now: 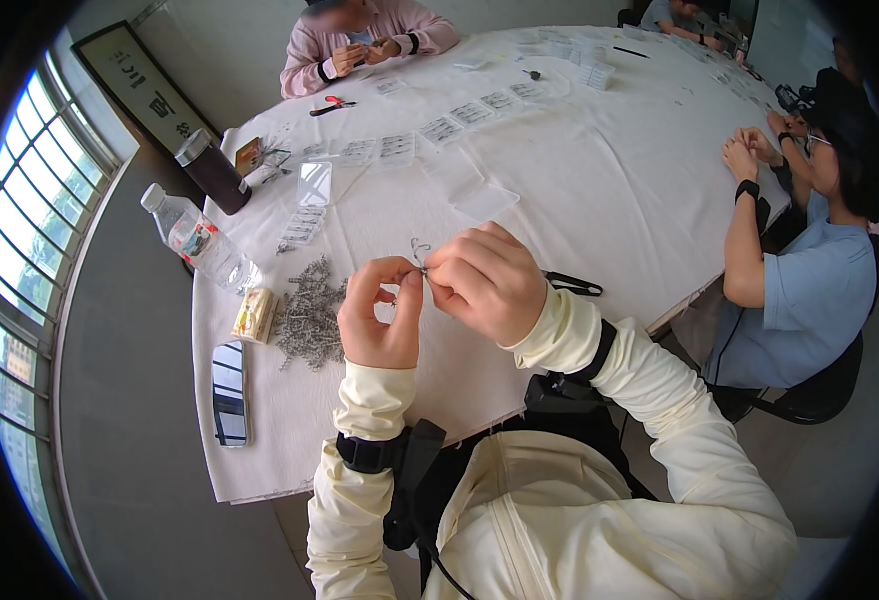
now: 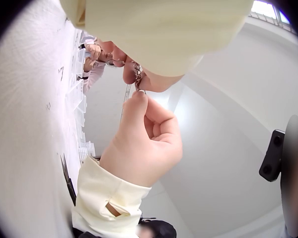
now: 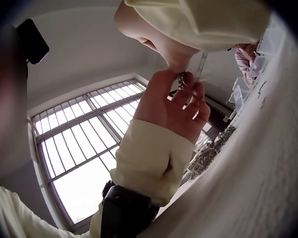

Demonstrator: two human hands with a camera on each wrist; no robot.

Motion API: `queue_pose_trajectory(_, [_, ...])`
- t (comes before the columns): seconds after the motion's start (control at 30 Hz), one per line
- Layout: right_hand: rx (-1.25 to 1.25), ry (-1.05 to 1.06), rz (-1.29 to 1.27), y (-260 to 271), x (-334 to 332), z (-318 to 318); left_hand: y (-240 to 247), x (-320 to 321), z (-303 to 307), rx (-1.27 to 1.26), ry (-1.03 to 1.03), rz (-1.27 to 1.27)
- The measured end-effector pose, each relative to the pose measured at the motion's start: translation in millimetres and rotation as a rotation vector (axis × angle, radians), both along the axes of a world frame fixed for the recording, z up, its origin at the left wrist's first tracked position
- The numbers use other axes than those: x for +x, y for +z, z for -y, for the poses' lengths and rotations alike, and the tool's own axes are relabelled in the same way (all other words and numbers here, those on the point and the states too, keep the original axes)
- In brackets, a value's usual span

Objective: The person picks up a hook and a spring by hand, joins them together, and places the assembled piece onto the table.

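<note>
Above the near side of the cloth-covered table, my two hands meet at the fingertips over a small silvery metal chain point(image 2: 138, 73). My left hand point(image 1: 379, 315) pinches the chain between thumb and forefinger, and links show by its fingers in both wrist views. From the other side, my right hand point(image 1: 489, 285) pinches the end of the piece, its remaining fingers curled in. A thin loop point(image 1: 419, 248) of the metal sticks up past the fingertips in the head view. The exact spot of the grip is hidden by the fingers.
Left of my hands lies a pile of small metal chains point(image 1: 309, 310), beside a tissue packet point(image 1: 254, 316), a phone point(image 1: 229, 395), a water bottle point(image 1: 199, 240) and a dark thermos point(image 1: 212, 172). A black-handled tool point(image 1: 572, 284) lies right; a clear plastic lid point(image 1: 484, 203) and compartment trays point(image 1: 396, 149) lie beyond. Other people sit around.
</note>
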State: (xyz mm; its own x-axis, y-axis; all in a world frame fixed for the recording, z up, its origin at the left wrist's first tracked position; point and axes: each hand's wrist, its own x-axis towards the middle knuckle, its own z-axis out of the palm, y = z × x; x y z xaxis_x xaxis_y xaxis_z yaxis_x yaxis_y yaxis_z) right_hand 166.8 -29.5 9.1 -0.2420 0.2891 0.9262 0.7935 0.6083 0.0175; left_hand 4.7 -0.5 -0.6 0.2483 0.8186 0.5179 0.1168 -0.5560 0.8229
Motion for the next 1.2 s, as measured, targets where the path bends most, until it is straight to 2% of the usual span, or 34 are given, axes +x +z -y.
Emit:
queue_pose_trajectory(0.2, [0.027, -0.033, 0.049, -1.8, 0.1, -0.4, 4.2, 3.1, 3.3, 0.080, 0.043, -0.012])
queue_pose_trajectory(0.37, [0.074, -0.057, 0.074, -0.2, 1.1, 1.7, 13.4, 4.2, 9.6, 0.351, 0.165, -0.151])
queue_pose_trajectory(0.53, [0.164, -0.059, 0.143, 14.9, 3.7, 9.2, 26.3, 3.8, 16.3, 0.462, 0.212, -0.159])
queue_pose_trajectory(0.6, [0.198, -0.049, 0.159, 23.0, 4.7, 12.2, 31.9, 3.9, 17.2, 0.586, 0.224, -0.151])
queue_pose_trajectory(0.7, [0.191, 0.026, 0.179, 31.6, 4.7, 15.3, 37.7, 3.0, 20.9, 0.602, 0.245, -0.166])
queue_pose_trajectory(0.97, [0.204, 0.049, 0.219, 36.0, 7.9, 16.6, 39.1, -0.8, 29.1, 0.697, 0.314, -0.241])
queue_pose_trajectory(1.07, [0.266, 0.046, 0.171, 35.8, 7.4, 14.4, 40.2, 1.3, 30.5, 0.693, 0.322, -0.236])
queue_pose_trajectory(1.13, [0.203, 0.086, 0.113, 34.5, 9.3, 14.7, 38.4, 2.9, 30.2, 0.684, 0.319, -0.228])
queue_pose_trajectory(1.2, [0.145, 0.114, 0.036, 31.8, 7.7, 13.4, 31.9, 5.8, 26.7, 0.577, 0.261, -0.107])
